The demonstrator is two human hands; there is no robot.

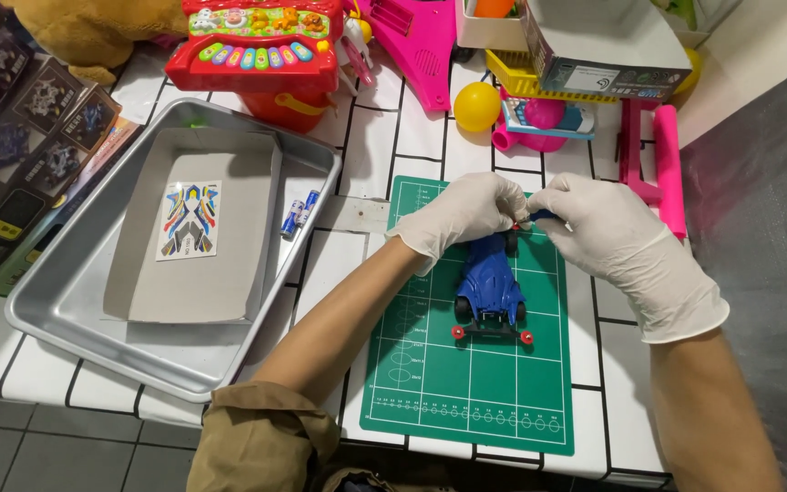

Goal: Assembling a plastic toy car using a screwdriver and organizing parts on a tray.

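A small blue toy car (489, 282) with red rollers sits on the green cutting mat (430, 383) near the surface's front edge. Both gloved hands close on its far end: left hand (466, 216) gripping the body, right hand (617, 239) pinching a part. Left of the mat lies a metal tray (56, 314).

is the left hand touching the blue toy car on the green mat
Touching. The head view shows the gloved left hand with its fingers closed over the far end of the blue toy car, no gap visible.
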